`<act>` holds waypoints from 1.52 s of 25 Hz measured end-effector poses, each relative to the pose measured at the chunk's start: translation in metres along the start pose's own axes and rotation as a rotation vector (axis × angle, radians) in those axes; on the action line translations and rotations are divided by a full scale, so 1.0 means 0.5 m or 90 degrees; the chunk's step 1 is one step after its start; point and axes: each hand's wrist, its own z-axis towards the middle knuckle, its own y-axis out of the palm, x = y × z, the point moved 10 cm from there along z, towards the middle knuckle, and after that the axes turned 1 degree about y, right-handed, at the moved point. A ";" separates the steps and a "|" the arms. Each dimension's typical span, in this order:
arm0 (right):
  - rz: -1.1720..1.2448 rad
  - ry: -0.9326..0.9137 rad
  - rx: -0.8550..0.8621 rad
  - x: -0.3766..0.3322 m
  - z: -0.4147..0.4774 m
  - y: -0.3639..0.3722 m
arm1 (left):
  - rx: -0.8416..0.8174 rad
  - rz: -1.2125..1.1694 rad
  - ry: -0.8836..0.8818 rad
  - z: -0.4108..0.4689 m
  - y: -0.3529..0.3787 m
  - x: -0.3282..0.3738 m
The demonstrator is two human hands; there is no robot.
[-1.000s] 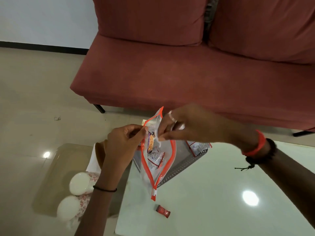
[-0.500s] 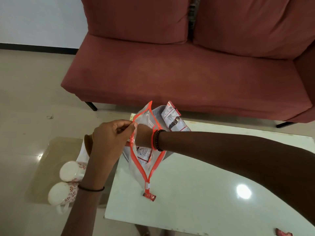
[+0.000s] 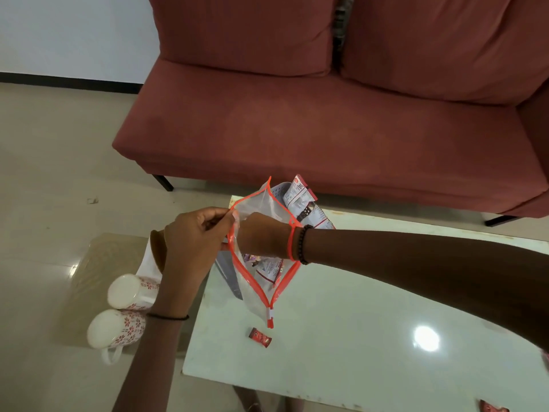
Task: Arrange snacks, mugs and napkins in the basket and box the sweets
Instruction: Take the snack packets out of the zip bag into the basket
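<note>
A clear zip pouch [image 3: 255, 292] with an orange zipper edge stands open on the white table [image 3: 356, 337]. My left hand [image 3: 193, 233] pinches its left rim. My right hand [image 3: 261, 236] is plunged into the pouch up to the wrist, its fingers hidden, so its hold cannot be seen. Snack packets show through the pouch wall. Behind it a grey basket [image 3: 279, 190] holds a white and red snack packet [image 3: 301, 197]. A red wrapped sweet [image 3: 260, 336] lies on the table below the pouch. Two floral mugs [image 3: 118, 325] lie on their sides on a lower glass shelf at left.
A red sofa [image 3: 326, 114] stands just beyond the table. Another red sweet [image 3: 490, 407] lies at the table's near right edge. White napkins [image 3: 147, 263] rest by the mugs. Tiled floor spreads to the left.
My right hand went from gripping the pouch's rim to reaching down inside it. The pouch mouth has been pulled wider. The view shifted slightly right.
</note>
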 end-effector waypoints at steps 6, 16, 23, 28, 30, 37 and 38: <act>0.002 -0.085 0.083 -0.031 -0.064 -0.102 | -0.032 -0.020 -0.047 0.013 0.019 -0.042; 0.561 0.221 0.286 0.268 -0.204 -0.203 | 0.010 0.013 -0.029 0.044 -0.033 -0.053; 0.952 0.465 0.439 0.401 -0.224 0.013 | 0.007 -0.016 -0.066 0.060 -0.033 -0.085; 1.126 0.545 0.502 0.433 -0.213 0.165 | -0.003 -0.014 -0.068 0.075 -0.030 -0.096; 1.087 0.603 0.460 0.430 -0.187 0.236 | -0.003 -0.023 -0.072 0.083 -0.032 -0.101; 0.668 0.726 0.126 0.375 -0.085 0.456 | 0.000 -0.050 -0.080 0.099 -0.038 -0.107; 0.628 0.715 0.099 0.367 -0.075 0.468 | 0.000 -0.059 -0.083 0.099 -0.038 -0.108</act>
